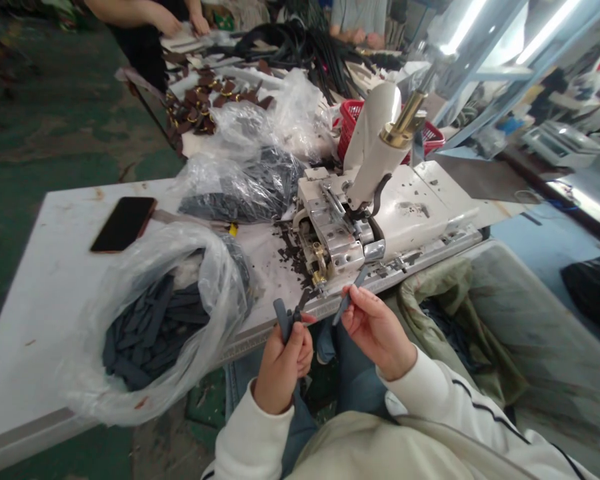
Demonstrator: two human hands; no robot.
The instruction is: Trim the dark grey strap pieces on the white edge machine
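Fingers of the left hand (pixel 283 363) grip a blue-grey strip (pixel 282 320); the right hand (pixel 380 331) pinches a second strip (pixel 341 311). A plastic bag (pixel 225 270) and white machine (pixel 405 217) share the worktop (pixel 45 280).

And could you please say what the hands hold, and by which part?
Left hand: grey strips, by their lower ends; right hand: another strip, near its middle.

Black rectangular phone w/ reddish-brown edge (pixel 124 225) lies on white tabletop (pixel 43 313), L side. Toward the back — a heap of small brown pieces w/ gold-coloured rings (pixel 200 107); long black straps (pixel 300 41) pile beyond, & a red plastic basket (pixel 349 123) stands partly hidden. Far R — black plastic-looking bag (pixel 594 290); white tube light (pixel 463 28) shines, top R.
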